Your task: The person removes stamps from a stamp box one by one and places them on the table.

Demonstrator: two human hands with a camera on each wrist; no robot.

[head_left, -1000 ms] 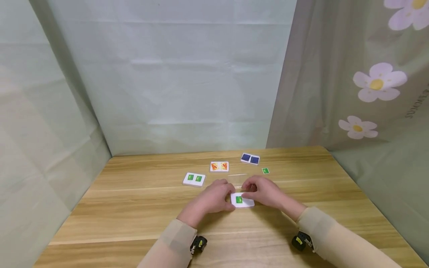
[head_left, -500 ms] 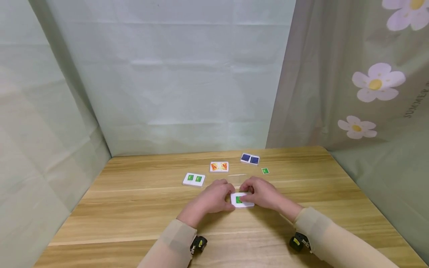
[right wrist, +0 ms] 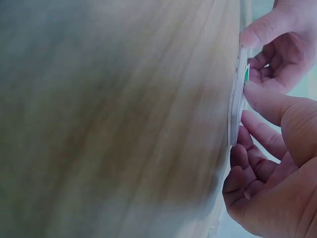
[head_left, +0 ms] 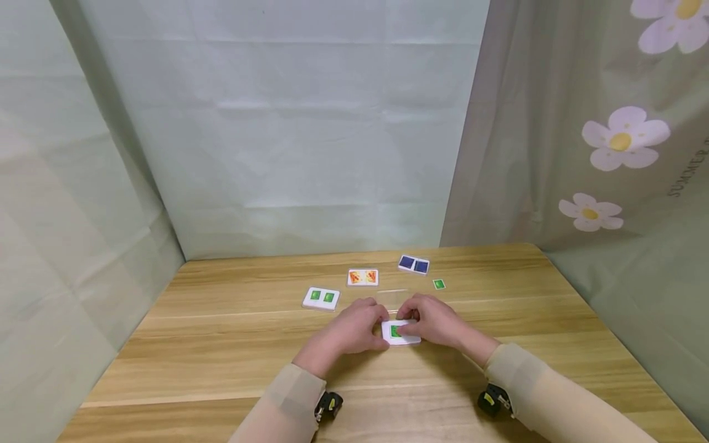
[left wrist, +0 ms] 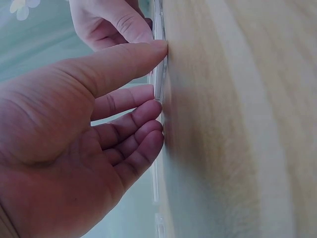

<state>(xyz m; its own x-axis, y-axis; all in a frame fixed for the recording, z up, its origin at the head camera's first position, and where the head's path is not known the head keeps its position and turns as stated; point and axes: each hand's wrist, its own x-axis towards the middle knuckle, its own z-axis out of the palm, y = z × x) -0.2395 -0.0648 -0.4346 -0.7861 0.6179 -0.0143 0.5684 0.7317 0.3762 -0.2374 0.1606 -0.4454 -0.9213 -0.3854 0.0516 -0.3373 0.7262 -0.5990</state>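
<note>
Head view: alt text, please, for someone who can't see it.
A person's left grip holds a white card on a wooden table; the right grip has its thumb partly over the card's green square. Farther back lie cards with green pictures, orange pictures and blue pictures, plus a loose green tile.

1 white rectangular card (head_left: 407, 339) with rounded corners and a layered edge lies flat, long side crosswise, its left end pinched by the left hand (head_left: 357, 327). Just left of its middle, 1 small green square (head_left: 394, 330) with a pale border shows, partly covered by the right hand's (head_left: 434, 320) thumb.
</note>
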